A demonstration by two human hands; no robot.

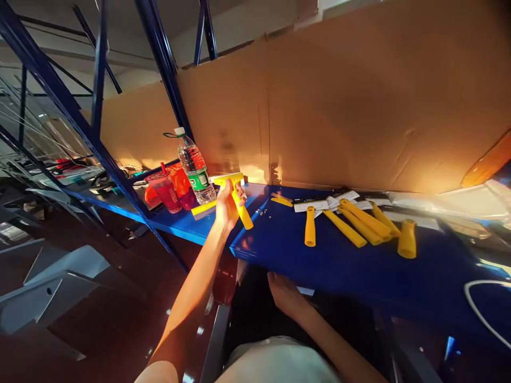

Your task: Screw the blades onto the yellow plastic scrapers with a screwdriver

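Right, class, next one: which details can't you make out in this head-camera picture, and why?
All in the head view:
Part of the held yellow tool: covered by the left hand.
Whether the right hand holds anything: dark shadow hides its fingers.
Print on the white cards: too small, partly covered by yellow tools.
Ends of the white cable: cut off by the right edge.

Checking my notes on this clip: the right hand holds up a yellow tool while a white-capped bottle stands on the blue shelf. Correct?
Not quite: the head view shows the left hand holding up the yellow tool; the white-capped bottle does stand on the blue shelf.
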